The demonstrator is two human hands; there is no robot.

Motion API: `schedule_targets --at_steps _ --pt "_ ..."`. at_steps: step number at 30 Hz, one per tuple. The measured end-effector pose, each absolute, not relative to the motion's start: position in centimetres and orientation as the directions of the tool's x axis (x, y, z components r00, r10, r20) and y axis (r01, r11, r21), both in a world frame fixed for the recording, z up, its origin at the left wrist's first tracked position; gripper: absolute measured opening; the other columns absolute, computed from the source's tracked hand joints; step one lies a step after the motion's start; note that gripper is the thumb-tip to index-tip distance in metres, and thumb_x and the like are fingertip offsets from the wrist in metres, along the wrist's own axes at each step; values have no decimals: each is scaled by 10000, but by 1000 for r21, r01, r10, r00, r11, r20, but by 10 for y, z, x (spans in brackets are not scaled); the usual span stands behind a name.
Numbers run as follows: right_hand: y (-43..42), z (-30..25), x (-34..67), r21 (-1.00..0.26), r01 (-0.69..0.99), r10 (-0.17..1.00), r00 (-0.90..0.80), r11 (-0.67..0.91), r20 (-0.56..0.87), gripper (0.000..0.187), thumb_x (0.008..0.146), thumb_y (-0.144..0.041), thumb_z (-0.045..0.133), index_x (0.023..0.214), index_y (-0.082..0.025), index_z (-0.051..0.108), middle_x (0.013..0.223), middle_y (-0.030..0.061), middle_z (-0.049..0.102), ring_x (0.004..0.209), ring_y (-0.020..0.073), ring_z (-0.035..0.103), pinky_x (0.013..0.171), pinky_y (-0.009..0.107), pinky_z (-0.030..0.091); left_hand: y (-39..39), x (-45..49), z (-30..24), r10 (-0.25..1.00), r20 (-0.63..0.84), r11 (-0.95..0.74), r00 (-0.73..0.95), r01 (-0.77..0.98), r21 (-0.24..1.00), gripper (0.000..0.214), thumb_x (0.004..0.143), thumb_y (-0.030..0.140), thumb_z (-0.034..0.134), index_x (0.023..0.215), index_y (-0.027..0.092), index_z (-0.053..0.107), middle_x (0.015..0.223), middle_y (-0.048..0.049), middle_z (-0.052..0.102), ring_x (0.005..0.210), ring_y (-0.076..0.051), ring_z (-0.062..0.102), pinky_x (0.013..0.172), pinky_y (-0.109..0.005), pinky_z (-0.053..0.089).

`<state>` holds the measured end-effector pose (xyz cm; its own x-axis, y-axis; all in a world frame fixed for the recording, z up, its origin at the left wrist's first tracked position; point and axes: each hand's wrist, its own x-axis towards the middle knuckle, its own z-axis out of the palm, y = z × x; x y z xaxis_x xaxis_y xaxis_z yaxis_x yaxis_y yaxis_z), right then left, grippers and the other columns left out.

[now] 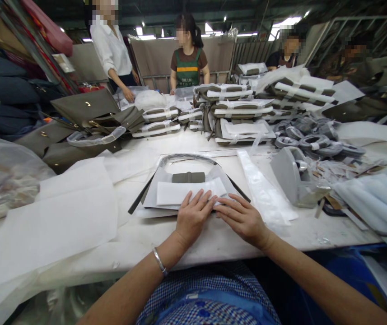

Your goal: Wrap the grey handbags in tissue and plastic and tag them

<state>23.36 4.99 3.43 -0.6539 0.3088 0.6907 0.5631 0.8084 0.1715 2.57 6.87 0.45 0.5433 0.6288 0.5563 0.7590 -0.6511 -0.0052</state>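
Note:
In front of me on the white table lies a dark olive handbag, its wrapped handle arching away from me. White paper covers most of it, and an olive strap piece shows in the middle. A folded strip of white foam sheet lies across the paper. My left hand rests flat on the strip's near edge, fingers stretched out. Beside it my right hand reaches in from the right with fingers extended, its tips touching the right end of the strip. Neither hand grips anything.
A tape dispenser stands to the right, near clear plastic bags and coiled grey straps. Wrapped bags are stacked at the back. Unwrapped olive bags and paper sheets lie left. Several people are beyond the table.

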Motion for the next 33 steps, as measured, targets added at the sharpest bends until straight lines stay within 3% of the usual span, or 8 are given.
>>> schedule_targets --at_steps 6,11,16,23,28,33 --pt "59 39 233 139 572 360 -668 809 652 195 955 -82 511 1036 -149 676 1105 92 726 996 205 679 920 413 550 69 26 7 631 568 -656 529 754 28 341 994 276 497 1333 283 538 1307 -33 637 1229 -186 570 1136 -456 363" --pt "64 42 230 -79 613 523 -591 786 614 127 956 -144 558 929 -177 678 965 51 740 850 169 680 836 334 536 71 26 6 607 596 -675 526 737 36 296 987 251 518 1276 273 578 1227 -31 678 1196 -179 592 1115 -438 391" --pt "67 42 228 -244 655 654 -504 715 564 86 932 -180 610 945 -210 690 965 22 744 860 171 682 819 305 517 72 26 4 588 621 -686 518 726 44 278 981 233 530 1252 253 585 1220 -23 682 1190 -189 598 1093 -444 417" --pt "74 59 221 -581 716 921 -329 387 208 130 839 -114 680 822 -242 694 873 -42 717 827 139 659 778 255 479 74 26 0 578 638 -708 508 701 84 287 958 178 559 1239 223 595 1237 -32 676 1195 -205 601 1055 -415 460" --pt "82 64 215 -621 751 967 -249 224 47 71 795 -171 724 764 -220 683 790 -40 686 747 137 617 708 250 441 75 26 1 575 653 -733 494 665 142 267 947 156 553 1204 195 611 1253 -50 671 1185 -215 611 1031 -408 482" --pt "84 65 210 -608 774 978 -205 178 26 83 771 -150 726 737 -198 668 770 -30 659 737 127 586 694 241 411 69 24 15 660 570 -723 489 618 307 405 847 160 586 1251 184 599 1310 -87 630 1247 -257 563 1079 -450 444"
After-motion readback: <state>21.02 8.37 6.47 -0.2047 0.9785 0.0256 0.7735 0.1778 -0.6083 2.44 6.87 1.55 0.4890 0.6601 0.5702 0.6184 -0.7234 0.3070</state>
